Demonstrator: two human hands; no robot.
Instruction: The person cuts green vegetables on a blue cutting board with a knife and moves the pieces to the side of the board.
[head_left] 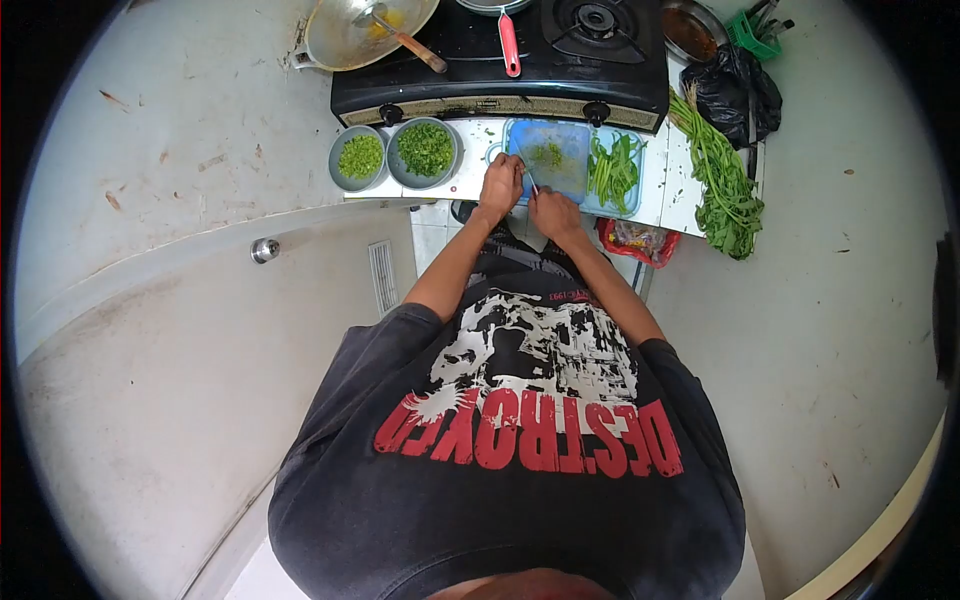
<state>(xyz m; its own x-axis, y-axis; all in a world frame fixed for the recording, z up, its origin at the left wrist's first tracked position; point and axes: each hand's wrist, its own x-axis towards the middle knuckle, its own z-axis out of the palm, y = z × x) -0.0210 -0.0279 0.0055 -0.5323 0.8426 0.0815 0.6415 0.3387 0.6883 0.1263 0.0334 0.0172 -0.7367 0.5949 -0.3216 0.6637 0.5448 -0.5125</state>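
Note:
My right hand [555, 213] is closed around the handle of a knife [531, 180], at the near edge of a blue cutting board [570, 185]. The short visible part of the blade points up and left toward my left hand [502, 182]. My left hand is closed at the board's left edge, its fingertips beside the blade; what they hold, if anything, is hidden. Small chopped green bits [546, 154] lie on the board. Cut leafy greens [613, 170] rest in a light blue tray [632, 203] at the right.
Left of the board stand a bowl of pale chopped greens [360, 157] and a bowl of darker ones [425, 149]. Behind is a gas stove [480, 85] with a wok [335, 40] and a red-handled pan [509, 45]. A greens bunch [728, 190] and black bag [735, 90] lie right.

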